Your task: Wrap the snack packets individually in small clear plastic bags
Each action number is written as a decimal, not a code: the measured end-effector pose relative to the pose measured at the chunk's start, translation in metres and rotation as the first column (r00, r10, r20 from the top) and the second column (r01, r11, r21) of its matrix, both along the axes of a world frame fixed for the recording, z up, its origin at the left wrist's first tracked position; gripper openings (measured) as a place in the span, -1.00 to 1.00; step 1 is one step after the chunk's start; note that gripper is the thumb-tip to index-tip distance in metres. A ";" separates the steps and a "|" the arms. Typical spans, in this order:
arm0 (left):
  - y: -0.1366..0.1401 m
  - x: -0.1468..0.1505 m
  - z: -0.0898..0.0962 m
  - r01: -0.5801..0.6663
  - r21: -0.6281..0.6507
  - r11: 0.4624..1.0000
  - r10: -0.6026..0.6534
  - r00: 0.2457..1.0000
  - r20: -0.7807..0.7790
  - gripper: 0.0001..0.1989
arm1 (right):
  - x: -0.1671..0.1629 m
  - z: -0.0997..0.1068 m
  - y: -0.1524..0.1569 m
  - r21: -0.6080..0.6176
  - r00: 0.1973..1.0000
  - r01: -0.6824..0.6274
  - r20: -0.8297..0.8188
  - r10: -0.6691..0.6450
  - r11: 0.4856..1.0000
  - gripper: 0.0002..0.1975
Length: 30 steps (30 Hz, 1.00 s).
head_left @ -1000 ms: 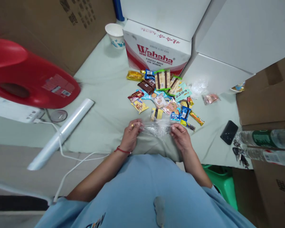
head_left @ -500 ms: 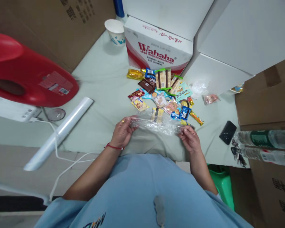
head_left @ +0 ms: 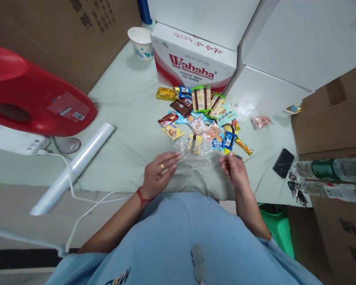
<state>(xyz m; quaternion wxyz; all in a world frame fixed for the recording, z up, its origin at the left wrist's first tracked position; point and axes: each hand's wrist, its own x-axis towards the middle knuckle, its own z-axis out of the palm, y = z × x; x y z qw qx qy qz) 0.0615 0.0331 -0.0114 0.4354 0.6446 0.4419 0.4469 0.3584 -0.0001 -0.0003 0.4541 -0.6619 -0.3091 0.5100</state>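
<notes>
My left hand (head_left: 159, 175) and my right hand (head_left: 235, 171) pinch the two sides of a clear plastic bag (head_left: 195, 154) held just above the pale green table cover (head_left: 127, 118). The bag is crumpled and see-through, spread between my fingertips. Just beyond it lies a heap of small snack packets (head_left: 204, 118) in several colours. A ring shows on my left hand and a red cord on that wrist.
A Wahaha carton (head_left: 192, 63) and white boxes (head_left: 287, 43) stand behind the snacks. A paper cup (head_left: 141, 41), red jug (head_left: 32, 95), roll of plastic bags (head_left: 74, 168), power strip (head_left: 14, 142) lie left. A phone (head_left: 283, 163), keys (head_left: 296, 192), water bottles (head_left: 332, 170) lie right.
My hands first pulled apart, stretching the bag wide, and have now come a little closer and lower, with the bag slack toward the snack heap.
</notes>
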 end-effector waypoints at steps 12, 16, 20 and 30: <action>-0.030 -0.004 0.011 0.246 0.103 0.964 -0.210 0.938 -0.275 -0.78 | -0.063 0.015 0.025 0.137 0.868 -0.459 -0.141 0.476 0.878 -0.55; -0.043 -0.030 -0.003 -0.081 0.115 0.990 0.104 0.971 -0.214 -0.77 | -0.078 0.020 0.029 0.279 0.811 -0.571 0.044 0.584 0.772 -0.63; -0.054 -0.049 -0.012 -0.246 0.023 0.969 0.245 0.944 -0.219 -0.73 | -0.093 0.017 0.034 0.310 0.719 -0.694 0.262 0.643 0.650 -0.73; -0.013 -0.018 -0.013 -0.146 -0.178 0.973 0.141 0.989 -0.038 -0.71 | -0.096 -0.001 0.037 0.207 0.649 -0.750 0.415 0.637 0.629 -0.83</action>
